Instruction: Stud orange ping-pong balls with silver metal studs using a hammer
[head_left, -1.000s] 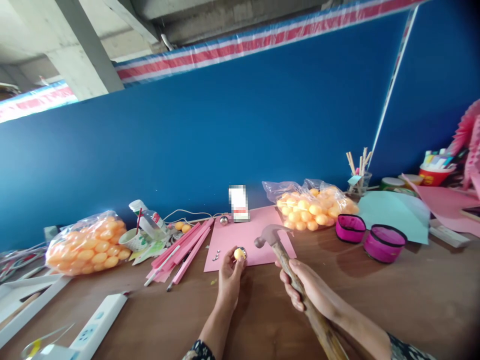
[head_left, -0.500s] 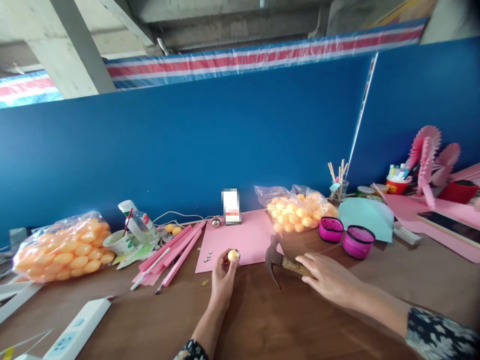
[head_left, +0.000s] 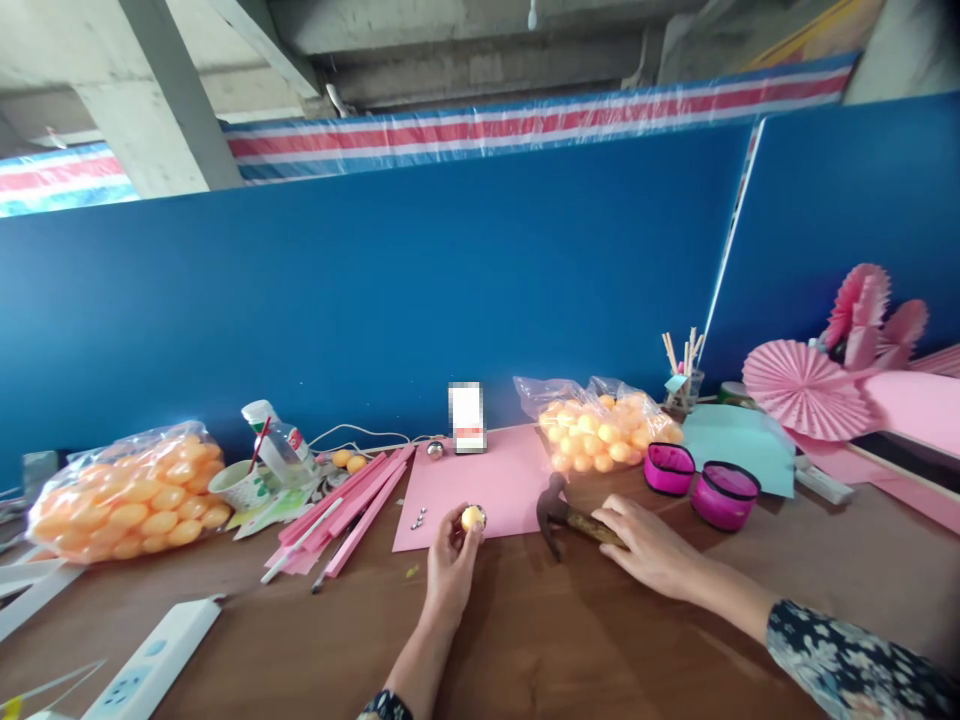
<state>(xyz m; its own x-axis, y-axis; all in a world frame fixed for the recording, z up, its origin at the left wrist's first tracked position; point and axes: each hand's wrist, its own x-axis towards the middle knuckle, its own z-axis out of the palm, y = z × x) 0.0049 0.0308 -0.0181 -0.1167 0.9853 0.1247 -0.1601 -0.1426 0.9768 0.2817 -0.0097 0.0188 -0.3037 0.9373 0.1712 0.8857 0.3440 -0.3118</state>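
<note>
My left hand (head_left: 451, 562) pinches a small pale-orange ball (head_left: 472, 517) between thumb and fingers, just over the front edge of a pink sheet (head_left: 499, 478). Something shiny shows at the ball's right rim, too small to make out. To the right, my right hand (head_left: 637, 540) is closed round the wooden handle of a claw hammer (head_left: 556, 512). The hammer's head points left, with its claw toward me, beside the sheet's right corner. Several tiny silver bits (head_left: 418, 518) and a shiny metal ball (head_left: 435, 450) lie on the sheet.
Bags of orange balls (head_left: 127, 500) stand left and, as a second bag (head_left: 600, 430), behind the hammer. Pink strips (head_left: 352, 510), a plastic bottle (head_left: 281, 445), a power strip (head_left: 154, 660), magenta wristbands (head_left: 724, 495) and a pink paper fan (head_left: 806, 390) surround the work area.
A pink paper fan has come forward at the right, covering the red pen cup and part of the phone. The hammer has tilted slightly; my left hand still holds the ball.
</note>
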